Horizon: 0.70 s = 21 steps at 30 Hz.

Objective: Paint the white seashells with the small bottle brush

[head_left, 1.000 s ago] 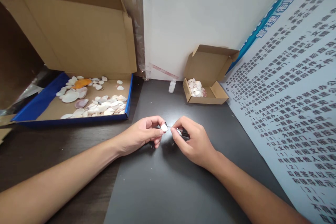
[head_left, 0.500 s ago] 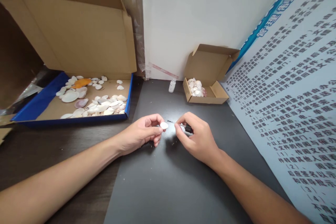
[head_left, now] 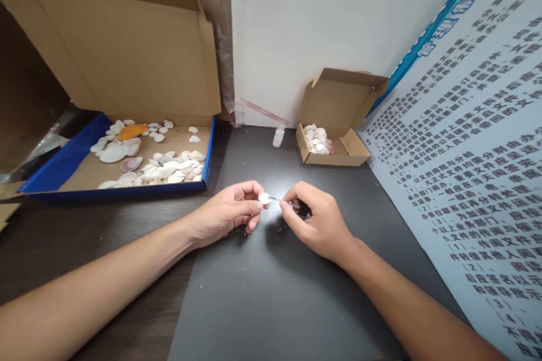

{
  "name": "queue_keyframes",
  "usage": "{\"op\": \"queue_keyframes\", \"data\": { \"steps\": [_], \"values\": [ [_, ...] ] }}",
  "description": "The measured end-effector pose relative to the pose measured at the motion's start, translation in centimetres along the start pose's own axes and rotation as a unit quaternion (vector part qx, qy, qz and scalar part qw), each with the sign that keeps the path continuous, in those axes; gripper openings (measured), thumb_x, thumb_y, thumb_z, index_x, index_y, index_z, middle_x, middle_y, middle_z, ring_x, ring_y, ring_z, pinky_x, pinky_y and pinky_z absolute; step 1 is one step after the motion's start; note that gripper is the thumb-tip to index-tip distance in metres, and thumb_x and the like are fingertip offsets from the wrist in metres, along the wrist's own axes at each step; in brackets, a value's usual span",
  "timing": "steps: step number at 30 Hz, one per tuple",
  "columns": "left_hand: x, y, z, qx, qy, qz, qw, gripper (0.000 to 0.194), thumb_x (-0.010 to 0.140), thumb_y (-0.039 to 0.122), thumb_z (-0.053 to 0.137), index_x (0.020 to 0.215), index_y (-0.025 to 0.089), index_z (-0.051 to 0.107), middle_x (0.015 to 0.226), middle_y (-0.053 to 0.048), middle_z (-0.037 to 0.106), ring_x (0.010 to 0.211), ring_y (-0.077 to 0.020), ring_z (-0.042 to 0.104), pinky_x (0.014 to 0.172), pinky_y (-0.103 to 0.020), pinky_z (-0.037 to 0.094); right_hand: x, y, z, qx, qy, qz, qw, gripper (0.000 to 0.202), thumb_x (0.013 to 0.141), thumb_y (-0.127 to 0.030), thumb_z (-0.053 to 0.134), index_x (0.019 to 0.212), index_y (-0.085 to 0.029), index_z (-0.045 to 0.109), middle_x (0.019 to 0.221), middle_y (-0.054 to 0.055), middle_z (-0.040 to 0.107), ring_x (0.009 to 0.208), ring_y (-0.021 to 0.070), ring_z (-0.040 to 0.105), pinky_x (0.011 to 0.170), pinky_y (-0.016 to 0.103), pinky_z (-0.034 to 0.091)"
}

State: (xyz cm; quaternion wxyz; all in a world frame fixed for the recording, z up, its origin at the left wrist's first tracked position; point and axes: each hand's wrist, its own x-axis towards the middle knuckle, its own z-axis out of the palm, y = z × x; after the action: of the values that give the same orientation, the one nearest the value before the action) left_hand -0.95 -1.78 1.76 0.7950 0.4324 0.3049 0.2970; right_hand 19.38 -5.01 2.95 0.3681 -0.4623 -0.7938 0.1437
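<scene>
Near the middle of the view, my left hand (head_left: 232, 214) pinches a small white shell (head_left: 265, 198) between thumb and forefinger. My right hand (head_left: 315, 217) is closed on a thin brush (head_left: 274, 198) with a dark handle, mostly hidden by the fingers. The brush tip meets the right side of the shell. Beyond the hands, a small clear bottle (head_left: 278, 137) with white contents stands on the dark grey mat (head_left: 254, 304).
At the left, an open blue-edged box (head_left: 207, 152) holds several shells and an orange piece (head_left: 132, 132). A small open cardboard box (head_left: 339, 159) with shells stands back right. A white wall panel (head_left: 339, 11) and a printed sheet (head_left: 478, 180) border the mat.
My right hand has moved slightly left, bringing the brush tip from a small gap onto the shell. My left hand still holds the shell, and the view has shifted slightly.
</scene>
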Motion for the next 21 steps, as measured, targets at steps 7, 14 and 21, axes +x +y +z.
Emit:
{"op": "queue_keyframes", "data": {
  "steps": [7, 14, 21],
  "values": [
    [0.11, -0.17, -0.05, -0.001, 0.005, 0.007, 1.000, 0.017, 0.079, 0.019, 0.072, 0.085, 0.015, 0.056, 0.066, 0.005, 0.055, 0.051, -0.0050, 0.051, 0.049, -0.017, 0.041, -0.05, -0.08, 0.20, 0.007, -0.017, 0.008, 1.000, 0.017, 0.085, -0.019, 0.057, 0.069, -0.019, 0.052, 0.065, -0.003, 0.053, 0.058, 0.0099, 0.046, 0.057, 0.024, 0.035],
    [0.02, -0.15, 0.06, 0.000, 0.019, 0.019, 1.000, 0.017, 0.079, 0.020, 0.073, 0.083, 0.015, 0.057, 0.071, 0.004, 0.055, 0.052, -0.0047, 0.049, 0.049, -0.018, 0.041, -0.10, 0.15, 0.31, 0.019, -0.036, 0.016, 0.999, 0.018, 0.086, -0.019, 0.056, 0.069, -0.019, 0.050, 0.065, -0.003, 0.053, 0.058, 0.0099, 0.046, 0.057, 0.024, 0.035],
    [-0.03, -0.25, -0.06, 0.005, 0.019, 0.015, 1.000, 0.017, 0.080, 0.019, 0.072, 0.085, 0.016, 0.056, 0.066, 0.005, 0.053, 0.053, -0.0052, 0.047, 0.050, -0.018, 0.040, -0.11, 0.24, 0.36, 0.019, -0.026, 0.033, 0.999, 0.018, 0.086, -0.019, 0.055, 0.069, -0.019, 0.050, 0.064, -0.003, 0.053, 0.058, 0.0100, 0.045, 0.057, 0.024, 0.035]
  ]
}}
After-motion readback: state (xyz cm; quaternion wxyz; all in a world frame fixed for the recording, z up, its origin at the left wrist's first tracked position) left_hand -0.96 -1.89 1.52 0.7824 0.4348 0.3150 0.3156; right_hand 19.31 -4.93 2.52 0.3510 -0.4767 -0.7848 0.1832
